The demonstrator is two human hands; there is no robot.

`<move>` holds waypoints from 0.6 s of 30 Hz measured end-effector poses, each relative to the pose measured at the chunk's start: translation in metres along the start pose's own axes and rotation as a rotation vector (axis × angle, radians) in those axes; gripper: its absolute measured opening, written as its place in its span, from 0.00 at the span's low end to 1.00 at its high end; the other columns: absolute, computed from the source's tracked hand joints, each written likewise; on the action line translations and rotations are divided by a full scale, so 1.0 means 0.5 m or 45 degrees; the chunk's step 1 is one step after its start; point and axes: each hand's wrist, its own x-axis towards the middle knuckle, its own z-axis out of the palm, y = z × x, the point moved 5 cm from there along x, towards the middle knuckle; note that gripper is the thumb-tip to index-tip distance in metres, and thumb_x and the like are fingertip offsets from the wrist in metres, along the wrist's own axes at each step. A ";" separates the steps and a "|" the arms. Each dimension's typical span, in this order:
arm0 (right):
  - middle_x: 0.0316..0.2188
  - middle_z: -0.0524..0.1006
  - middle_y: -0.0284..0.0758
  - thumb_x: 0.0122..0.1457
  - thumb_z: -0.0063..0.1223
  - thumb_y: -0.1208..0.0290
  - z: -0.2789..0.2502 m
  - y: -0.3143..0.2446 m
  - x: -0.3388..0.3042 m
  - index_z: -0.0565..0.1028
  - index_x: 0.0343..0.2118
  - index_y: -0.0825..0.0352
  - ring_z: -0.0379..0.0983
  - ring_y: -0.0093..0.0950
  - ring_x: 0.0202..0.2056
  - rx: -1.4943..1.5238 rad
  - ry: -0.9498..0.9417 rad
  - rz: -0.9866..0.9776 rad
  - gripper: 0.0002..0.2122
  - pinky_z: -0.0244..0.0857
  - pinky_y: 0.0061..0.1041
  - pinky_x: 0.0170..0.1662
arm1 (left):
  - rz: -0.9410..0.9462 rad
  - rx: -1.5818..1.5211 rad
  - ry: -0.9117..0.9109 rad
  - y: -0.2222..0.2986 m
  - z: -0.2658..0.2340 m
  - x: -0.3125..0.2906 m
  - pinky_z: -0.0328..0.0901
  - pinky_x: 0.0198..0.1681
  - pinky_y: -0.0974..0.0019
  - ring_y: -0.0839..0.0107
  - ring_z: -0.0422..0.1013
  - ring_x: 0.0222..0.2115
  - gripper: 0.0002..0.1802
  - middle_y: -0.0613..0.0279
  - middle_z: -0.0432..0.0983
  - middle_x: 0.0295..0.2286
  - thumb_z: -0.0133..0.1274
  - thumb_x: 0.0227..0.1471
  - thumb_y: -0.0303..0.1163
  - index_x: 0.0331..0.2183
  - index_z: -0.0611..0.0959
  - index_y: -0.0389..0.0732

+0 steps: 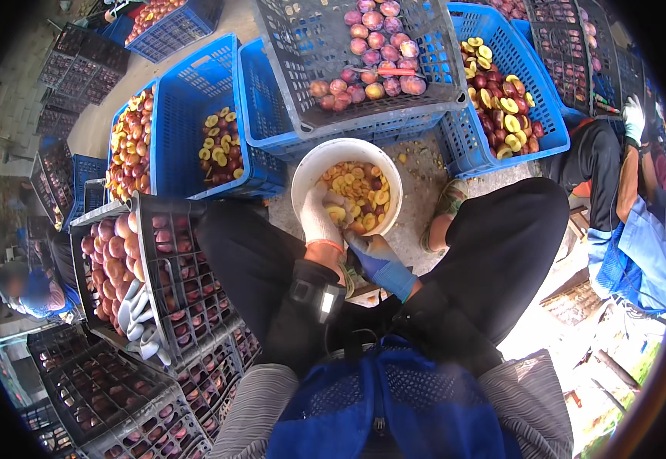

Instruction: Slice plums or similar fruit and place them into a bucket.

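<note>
A white bucket (300, 177) with halved yellow-fleshed plums (363, 191) inside stands between my knees. My left hand (321, 216), in a white glove, reaches over its near left rim. The fingers curl round what looks like a cut plum (338, 212). Close beside it, at the near rim, is my right hand (379, 258) in a grey-and-blue glove. Its fingers are bent toward the left hand; whatever they grip, if anything, is hidden. Beyond the bucket, a black crate (295, 69) of whole plums (375, 46) rests on blue crates, with a red-handled tool (394, 72) lying on the fruit.
Blue crates (188, 84) with halved plums stand at the left, another blue crate (551, 126) at the right. By my left knee is a black crate (184, 268) of whole plums with grey gloves (140, 317) on it. A co-worker's gloved hand (633, 118) shows at far right.
</note>
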 end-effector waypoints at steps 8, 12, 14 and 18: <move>0.08 0.62 0.28 0.54 0.38 0.52 0.012 0.001 -0.027 0.67 0.33 0.67 0.58 0.16 0.11 0.647 -0.216 0.072 0.19 0.53 0.16 0.15 | -0.303 -0.123 -0.508 -0.004 0.026 -0.032 0.52 0.11 0.72 0.67 0.57 0.08 0.20 0.58 0.63 0.11 0.35 0.48 0.43 0.12 0.67 0.42; 0.05 0.52 0.25 0.54 0.32 0.47 0.050 -0.017 -0.046 0.66 0.24 0.63 0.46 0.16 0.05 1.514 -1.125 0.258 0.21 0.43 0.16 0.09 | -0.252 -0.255 -0.431 0.012 0.024 -0.006 0.53 0.12 0.70 0.67 0.58 0.11 0.26 0.59 0.64 0.12 0.34 0.49 0.52 0.13 0.69 0.42; 0.05 0.51 0.23 0.53 0.34 0.47 0.040 -0.036 -0.046 0.65 0.22 0.62 0.43 0.16 0.05 1.855 -1.271 0.143 0.20 0.40 0.15 0.09 | -0.180 -0.391 -0.321 0.029 0.011 0.010 0.54 0.14 0.69 0.67 0.60 0.12 0.28 0.58 0.65 0.13 0.34 0.48 0.55 0.13 0.70 0.42; 0.06 0.54 0.24 0.53 0.34 0.48 0.037 0.014 -0.010 0.67 0.22 0.63 0.48 0.17 0.06 1.577 -0.429 0.609 0.21 0.44 0.15 0.10 | -0.224 -0.508 -0.254 0.044 -0.005 0.025 0.57 0.18 0.71 0.67 0.61 0.15 0.28 0.57 0.66 0.15 0.31 0.50 0.54 0.17 0.70 0.40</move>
